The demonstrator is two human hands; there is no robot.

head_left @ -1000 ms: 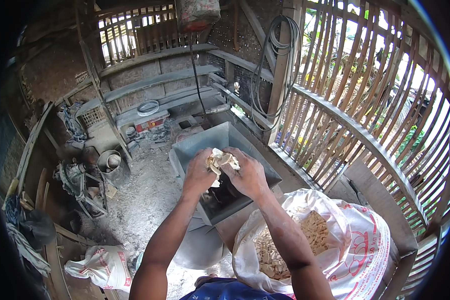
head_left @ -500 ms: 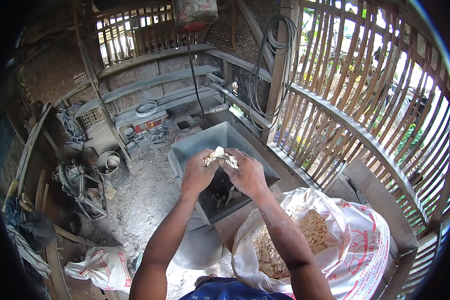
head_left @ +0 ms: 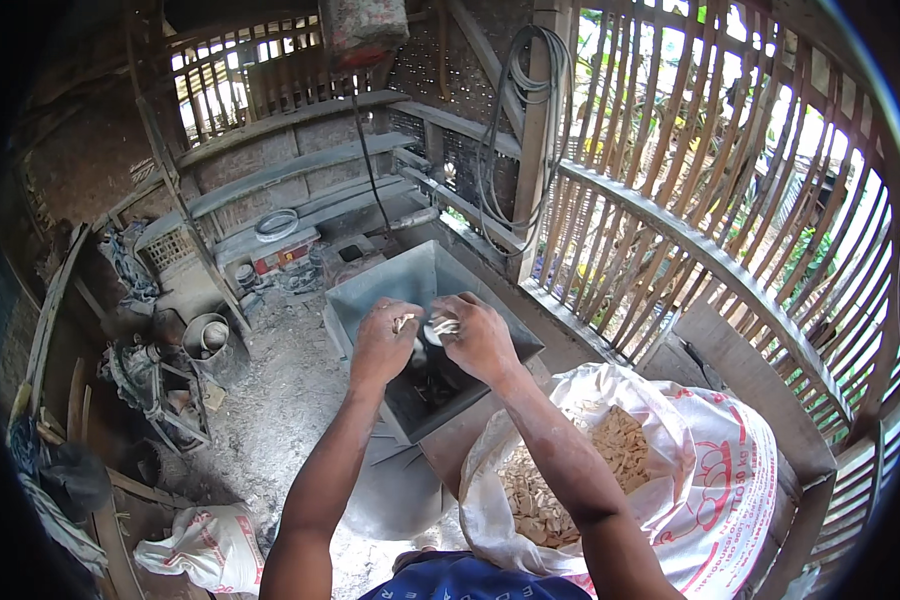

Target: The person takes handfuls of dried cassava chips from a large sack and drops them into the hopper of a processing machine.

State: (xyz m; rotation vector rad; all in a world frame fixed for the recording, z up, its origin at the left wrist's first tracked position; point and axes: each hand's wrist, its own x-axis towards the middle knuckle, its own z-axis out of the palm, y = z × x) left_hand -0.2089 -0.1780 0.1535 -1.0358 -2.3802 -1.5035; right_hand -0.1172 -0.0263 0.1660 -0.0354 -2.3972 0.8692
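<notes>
Over a grey metal hopper (head_left: pixel 367 290) I hold both hands, a small gap between them. My left hand (head_left: pixel 383 345) is closed on a few pale dried chips, whose ends stick out by the thumb. Curled the same way, my right hand (head_left: pixel 480 342) grips several more pale chips. Blurred pale bits show between and below the hands, inside the dark hopper. Beneath my right forearm stands a large white woven sack (head_left: pixel 735 480) with red print, its mouth rolled open around a heap of pale chips (head_left: pixel 622 450).
A smaller white sack (head_left: pixel 215 550) slumps at the lower left. Left of the hopper stands a dusty bucket (head_left: pixel 215 345) beside a metal frame (head_left: pixel 165 400). A coiled hose (head_left: pixel 490 150) hangs on a post, next to a slatted wall (head_left: pixel 690 190). Benches line the back.
My hands have drawn apart from their cupped position, and the clump of chips between them has broken up, with some bits falling into the hopper. The view has shifted slightly.
</notes>
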